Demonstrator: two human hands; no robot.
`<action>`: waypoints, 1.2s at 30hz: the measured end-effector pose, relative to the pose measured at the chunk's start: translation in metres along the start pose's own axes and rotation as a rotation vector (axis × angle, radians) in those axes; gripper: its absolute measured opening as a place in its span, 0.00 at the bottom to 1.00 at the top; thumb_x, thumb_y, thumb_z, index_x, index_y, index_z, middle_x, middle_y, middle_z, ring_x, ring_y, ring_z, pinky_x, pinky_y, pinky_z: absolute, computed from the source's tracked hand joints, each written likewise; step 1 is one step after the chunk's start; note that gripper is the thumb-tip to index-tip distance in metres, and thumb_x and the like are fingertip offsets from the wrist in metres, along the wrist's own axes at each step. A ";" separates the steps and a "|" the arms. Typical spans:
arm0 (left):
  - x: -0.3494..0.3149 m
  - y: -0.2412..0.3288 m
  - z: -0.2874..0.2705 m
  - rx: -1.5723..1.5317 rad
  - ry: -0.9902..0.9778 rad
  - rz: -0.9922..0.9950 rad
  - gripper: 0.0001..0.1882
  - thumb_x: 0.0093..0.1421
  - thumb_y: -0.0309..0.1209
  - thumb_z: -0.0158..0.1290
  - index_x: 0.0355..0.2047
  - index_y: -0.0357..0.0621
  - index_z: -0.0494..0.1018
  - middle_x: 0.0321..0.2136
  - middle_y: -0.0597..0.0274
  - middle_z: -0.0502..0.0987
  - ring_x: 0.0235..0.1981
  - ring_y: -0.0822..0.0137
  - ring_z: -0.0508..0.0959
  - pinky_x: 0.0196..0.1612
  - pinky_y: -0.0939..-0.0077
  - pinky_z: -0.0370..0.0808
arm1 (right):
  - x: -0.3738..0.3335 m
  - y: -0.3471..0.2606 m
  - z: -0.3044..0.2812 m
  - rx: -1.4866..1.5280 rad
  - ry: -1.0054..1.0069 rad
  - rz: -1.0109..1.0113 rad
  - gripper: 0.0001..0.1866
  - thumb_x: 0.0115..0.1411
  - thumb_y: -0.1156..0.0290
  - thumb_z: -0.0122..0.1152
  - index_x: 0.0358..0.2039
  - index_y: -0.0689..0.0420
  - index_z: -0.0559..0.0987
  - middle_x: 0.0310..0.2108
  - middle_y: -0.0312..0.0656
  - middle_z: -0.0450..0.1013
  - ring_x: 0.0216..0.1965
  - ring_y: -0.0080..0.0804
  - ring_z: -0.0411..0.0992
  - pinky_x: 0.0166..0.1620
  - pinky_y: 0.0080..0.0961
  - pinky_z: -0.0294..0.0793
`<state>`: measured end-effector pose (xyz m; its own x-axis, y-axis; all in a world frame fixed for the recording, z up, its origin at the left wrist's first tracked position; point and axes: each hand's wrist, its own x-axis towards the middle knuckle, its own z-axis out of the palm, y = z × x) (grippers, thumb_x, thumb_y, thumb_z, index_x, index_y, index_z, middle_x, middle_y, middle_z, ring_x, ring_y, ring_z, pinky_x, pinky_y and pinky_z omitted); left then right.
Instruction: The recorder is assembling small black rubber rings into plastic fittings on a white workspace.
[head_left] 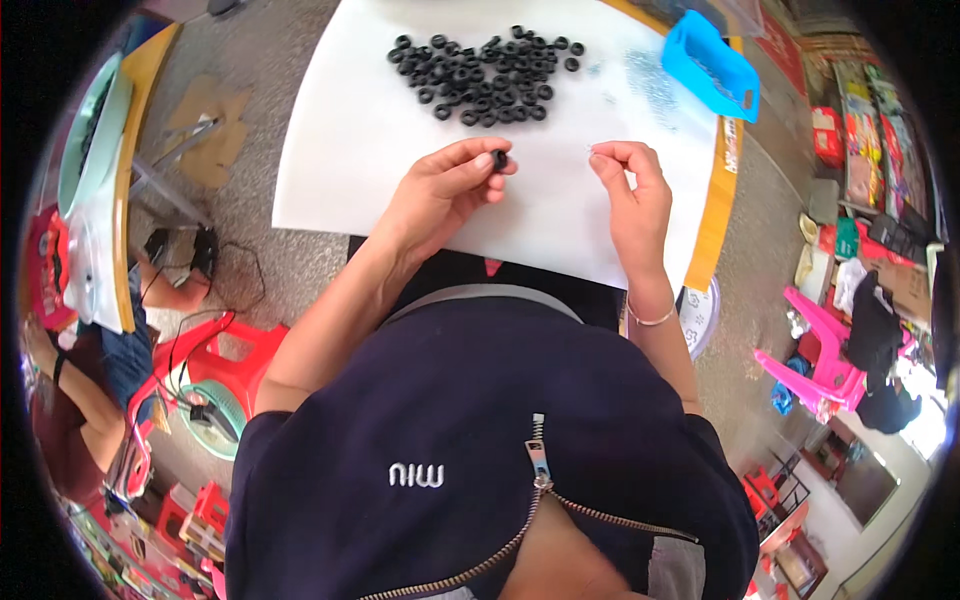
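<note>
Between its thumb and fingers, my left hand (440,190) holds a small black ring-shaped piece (499,160) above the white tabletop (335,160). To its right, my right hand (640,200) is closed in a pinch. A tiny pale speck shows at its fingertips, too small to name. Beyond both hands lies a loose heap of similar black rings (470,82). Fine silvery bits (652,85) are scattered on the white surface at the far right, beside a blue plastic basket (685,72) that holds more of them.
The table's wooden edge (712,220) runs along the right. At the left, another person's arm (90,400) shows by a second table (125,240). A red stool (245,350) and a green fan (213,420) stand there. A pink chair (825,350) is at right.
</note>
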<state>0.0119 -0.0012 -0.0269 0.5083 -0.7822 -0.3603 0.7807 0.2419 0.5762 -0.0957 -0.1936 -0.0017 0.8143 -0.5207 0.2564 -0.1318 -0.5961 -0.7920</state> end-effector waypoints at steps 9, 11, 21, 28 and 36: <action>0.001 -0.004 -0.003 0.117 0.001 0.077 0.12 0.62 0.25 0.49 0.45 0.34 0.71 0.34 0.60 0.75 0.32 0.72 0.74 0.38 0.80 0.73 | 0.003 -0.039 0.030 -0.155 -0.214 -0.375 0.02 0.53 0.71 0.60 0.28 0.54 0.77 0.26 0.32 0.73 0.30 0.30 0.66 0.40 0.28 0.58; 0.000 -0.004 -0.002 0.204 0.013 0.104 0.12 0.61 0.25 0.49 0.45 0.34 0.72 0.34 0.61 0.76 0.32 0.72 0.74 0.38 0.80 0.73 | 0.003 -0.041 0.030 -0.182 -0.236 -0.385 0.03 0.53 0.71 0.60 0.27 0.54 0.77 0.26 0.33 0.73 0.30 0.30 0.66 0.40 0.29 0.58; -0.001 0.002 -0.002 0.390 -0.031 0.116 0.13 0.60 0.28 0.52 0.43 0.34 0.73 0.33 0.62 0.77 0.30 0.73 0.74 0.38 0.80 0.73 | 0.009 -0.044 0.025 -0.120 -0.347 -0.245 0.07 0.52 0.68 0.63 0.26 0.56 0.75 0.24 0.33 0.72 0.28 0.27 0.67 0.39 0.28 0.60; -0.002 0.007 -0.006 0.185 -0.168 0.035 0.12 0.60 0.29 0.52 0.42 0.35 0.73 0.32 0.62 0.76 0.29 0.73 0.74 0.37 0.80 0.73 | 0.007 -0.032 0.034 0.605 -0.523 0.322 0.08 0.55 0.71 0.62 0.28 0.58 0.72 0.25 0.30 0.69 0.31 0.16 0.65 0.34 0.15 0.66; -0.006 0.011 -0.002 0.163 -0.192 0.029 0.11 0.61 0.29 0.51 0.42 0.36 0.73 0.34 0.61 0.76 0.30 0.74 0.74 0.39 0.80 0.73 | 0.020 -0.038 0.030 0.714 -0.615 0.321 0.05 0.58 0.73 0.59 0.31 0.58 0.71 0.27 0.31 0.69 0.30 0.17 0.65 0.36 0.16 0.66</action>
<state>0.0186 0.0075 -0.0200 0.4389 -0.8749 -0.2049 0.6899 0.1820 0.7007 -0.0580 -0.1633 0.0167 0.9776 -0.0654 -0.2002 -0.1906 0.1302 -0.9730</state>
